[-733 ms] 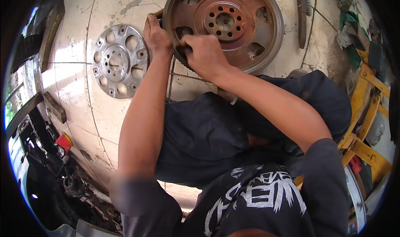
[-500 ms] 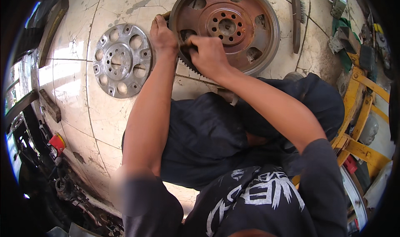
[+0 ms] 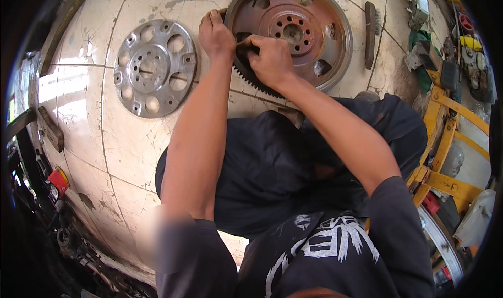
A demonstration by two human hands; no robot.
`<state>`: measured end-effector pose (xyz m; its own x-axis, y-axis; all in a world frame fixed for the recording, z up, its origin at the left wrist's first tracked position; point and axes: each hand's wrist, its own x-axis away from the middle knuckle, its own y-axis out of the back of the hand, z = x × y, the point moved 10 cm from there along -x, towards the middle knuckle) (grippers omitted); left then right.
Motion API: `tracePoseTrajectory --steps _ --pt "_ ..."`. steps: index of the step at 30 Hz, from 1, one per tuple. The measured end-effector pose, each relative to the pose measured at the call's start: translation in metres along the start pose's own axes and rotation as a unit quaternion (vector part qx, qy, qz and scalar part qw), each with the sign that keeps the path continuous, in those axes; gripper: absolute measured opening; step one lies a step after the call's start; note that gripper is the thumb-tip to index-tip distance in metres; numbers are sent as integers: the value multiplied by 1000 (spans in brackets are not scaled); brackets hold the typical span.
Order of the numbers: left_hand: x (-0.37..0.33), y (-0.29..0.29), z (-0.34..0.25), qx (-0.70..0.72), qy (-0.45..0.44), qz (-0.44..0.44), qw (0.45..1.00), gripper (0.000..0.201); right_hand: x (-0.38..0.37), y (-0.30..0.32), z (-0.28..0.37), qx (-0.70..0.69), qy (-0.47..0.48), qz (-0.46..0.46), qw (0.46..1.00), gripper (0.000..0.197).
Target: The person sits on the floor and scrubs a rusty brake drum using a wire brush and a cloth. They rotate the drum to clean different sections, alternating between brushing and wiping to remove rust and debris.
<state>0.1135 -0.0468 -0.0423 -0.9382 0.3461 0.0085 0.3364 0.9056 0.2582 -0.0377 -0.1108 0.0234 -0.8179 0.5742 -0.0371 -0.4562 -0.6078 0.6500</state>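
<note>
A large rusty flywheel (image 3: 314, 41) with a toothed rim and several holes lies in front of me at the top of the view. My left hand (image 3: 216, 39) is closed at its left edge, with the fingertips partly hidden behind the rim. Beside it, my right hand (image 3: 271, 59) has curled fingers gripping the flywheel's lower left part, close to one of the openings. Dark gear teeth show below that hand. To the left, a smaller grey metal disc (image 3: 161, 52) with round holes lies flat on the floor, touched by neither hand.
Right of the flywheel, a wire brush (image 3: 370, 35) lies on the cracked tile floor (image 3: 136, 156). A yellow metal frame (image 3: 445, 146) and assorted parts stand at the right. A wooden block (image 3: 51, 129) and a red object (image 3: 58, 181) lie at the left.
The flywheel's left side and both hands have shifted a little to the right, and more gear teeth show along the lower left rim. The view has also moved slightly.
</note>
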Motion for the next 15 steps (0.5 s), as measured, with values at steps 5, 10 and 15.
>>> tracePoseTrajectory --steps 5,10,15 --pt "1 9 12 15 35 -12 999 45 47 19 -12 -24 6 134 991 16" --pt "-5 1 7 25 5 -13 1000 44 8 10 1 -20 6 51 998 15" --pt "-5 7 26 61 65 -3 996 44 38 15 -2 -33 59 103 992 17"
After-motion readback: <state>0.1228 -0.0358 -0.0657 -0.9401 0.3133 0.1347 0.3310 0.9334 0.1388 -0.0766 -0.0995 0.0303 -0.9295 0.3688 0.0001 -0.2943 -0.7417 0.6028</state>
